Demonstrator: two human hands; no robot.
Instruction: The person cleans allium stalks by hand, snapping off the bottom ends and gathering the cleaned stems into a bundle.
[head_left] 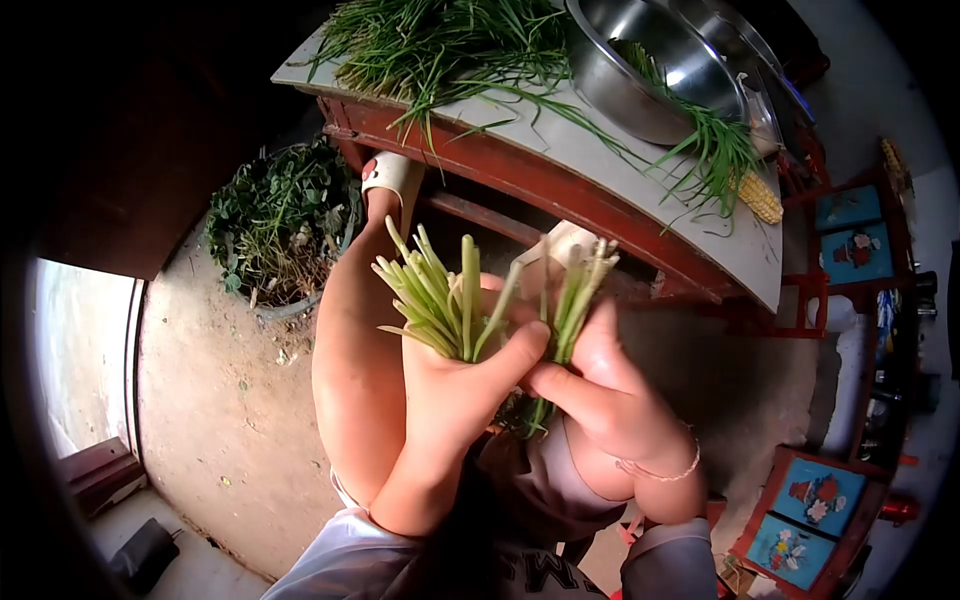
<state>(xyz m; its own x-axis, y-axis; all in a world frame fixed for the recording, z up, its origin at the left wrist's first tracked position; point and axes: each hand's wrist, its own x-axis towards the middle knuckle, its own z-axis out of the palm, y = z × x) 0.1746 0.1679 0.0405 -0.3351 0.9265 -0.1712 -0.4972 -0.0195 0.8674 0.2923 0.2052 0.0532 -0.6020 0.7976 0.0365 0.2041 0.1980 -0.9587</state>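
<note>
My left hand (450, 390) is closed around a thick bunch of pale green stalks (425, 295), their cut ends fanning upward. Beside it, my right hand (605, 385) grips a thinner bundle of similar stalks (578, 300). Both thumbs meet between the two bunches. Some green tips hang below my hands, above my lap; the rest of their length is hidden by my fingers.
On the table (520, 150) lies a heap of long green leaves (430, 45). A steel basin (640, 90) with more greens stands beside a corn cob (758, 198). A tub of leafy stems (285, 215) sits on the floor. Painted chairs (810, 510) stand at right.
</note>
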